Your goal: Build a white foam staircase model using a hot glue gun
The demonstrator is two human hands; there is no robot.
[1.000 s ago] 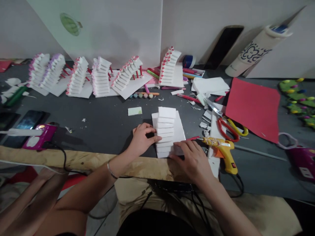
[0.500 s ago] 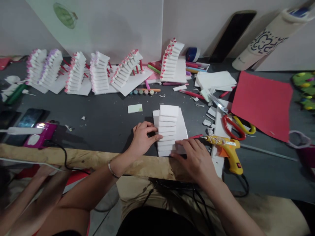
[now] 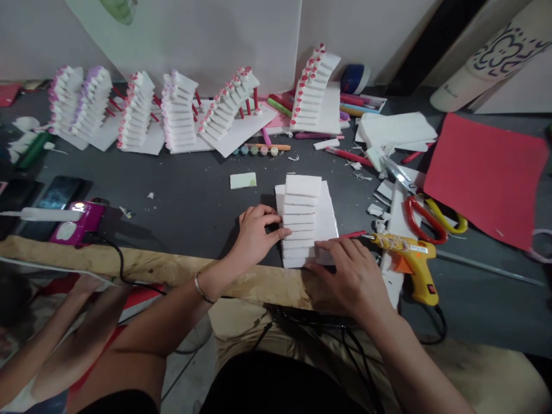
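Observation:
A white foam staircase model stands on a white foam base on the dark table, near its front edge. My left hand presses its curled fingers against the left side of the steps. My right hand lies flat over the lower right corner of the base, fingers stretched out and pressing down. A yellow glue gun lies just right of that hand.
Several finished foam staircases line the back by the wall. Red scissors, red paper, foam scraps and markers lie at right. A pink glue gun and a phone sit at left. Another person's arms show at lower left.
The view has tilted and shifted slightly, so the table sits differently in frame. Both hands stay on the foam staircase in the same hold.

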